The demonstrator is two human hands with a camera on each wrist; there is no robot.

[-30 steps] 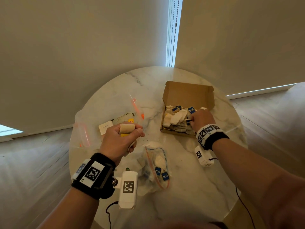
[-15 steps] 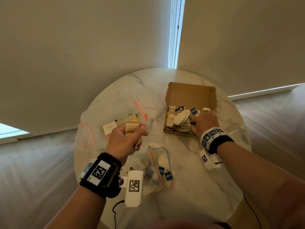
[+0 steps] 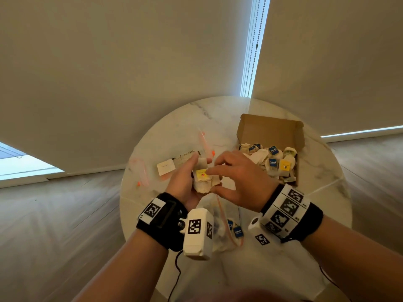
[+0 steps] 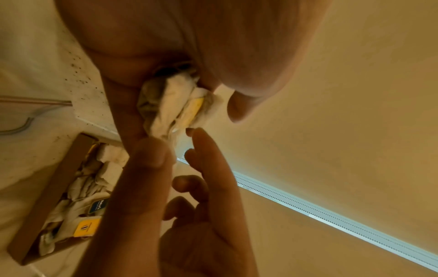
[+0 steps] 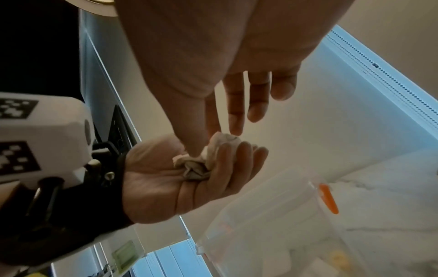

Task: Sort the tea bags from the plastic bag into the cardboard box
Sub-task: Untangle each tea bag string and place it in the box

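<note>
My left hand [image 3: 189, 175] holds a crumpled bundle of tea bags [image 3: 202, 179] with a yellow tag, fingers curled under it [image 5: 203, 159]. The thumb and forefinger of my right hand [image 3: 212, 180] pinch a tea bag at the bundle's edge [image 4: 170, 105]; its other fingers are spread. To the right stands the open cardboard box [image 3: 270, 129], holding several tea bags with blue and yellow tags [image 4: 47, 196]. A clear plastic bag [image 3: 226, 234] with a few blue-tagged tea bags lies under my wrists.
A second clear zip bag [image 3: 174, 158] with an orange slider and a white card lies behind my left hand [image 5: 272, 215]. The round marble table [image 3: 283, 269] stands against a wall. A black cable [image 3: 176, 271] hangs over its near edge.
My right hand has left the box and moved left to the bundle. My left hand has turned the bundle upward, showing the yellow tag.
</note>
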